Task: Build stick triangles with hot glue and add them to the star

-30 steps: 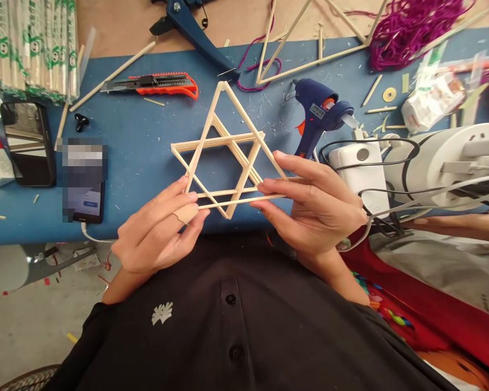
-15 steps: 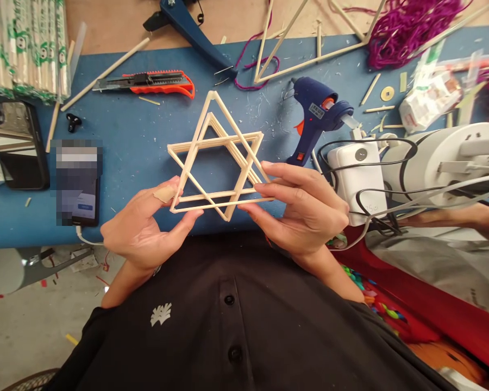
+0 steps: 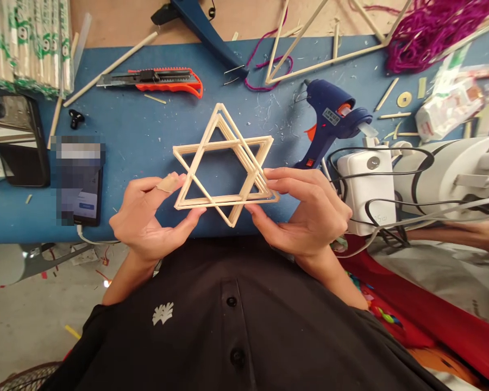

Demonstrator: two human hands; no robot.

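A six-pointed star frame of pale wooden sticks [image 3: 223,145] is held up over the blue mat, near its front edge. Its sticks are layered, so the frame has some depth. My left hand [image 3: 149,217] pinches the lower left corner between thumb and fingers; one finger wears a plaster [image 3: 170,183]. At the lower right corner, my right hand [image 3: 309,209] grips the frame, thumb below and fingers above. Right of the star lies a blue hot glue gun [image 3: 332,117] with a glue stick in its back. Above the star to the left rests an orange utility knife [image 3: 167,81].
Wrapped chopsticks [image 3: 26,46] and two phones [image 3: 20,146] lie at the left. Behind are a blue-handled tool [image 3: 212,41], a stick frame [image 3: 330,62] and purple yarn [image 3: 436,35]. A white power bank [image 3: 367,190] with cables stands right. Another person's arm [image 3: 464,236] shows at the right.
Both hands still hold the star frame, which has tilted slightly, showing more of its layered sides. The whole view has shifted, so most table items appear further right.
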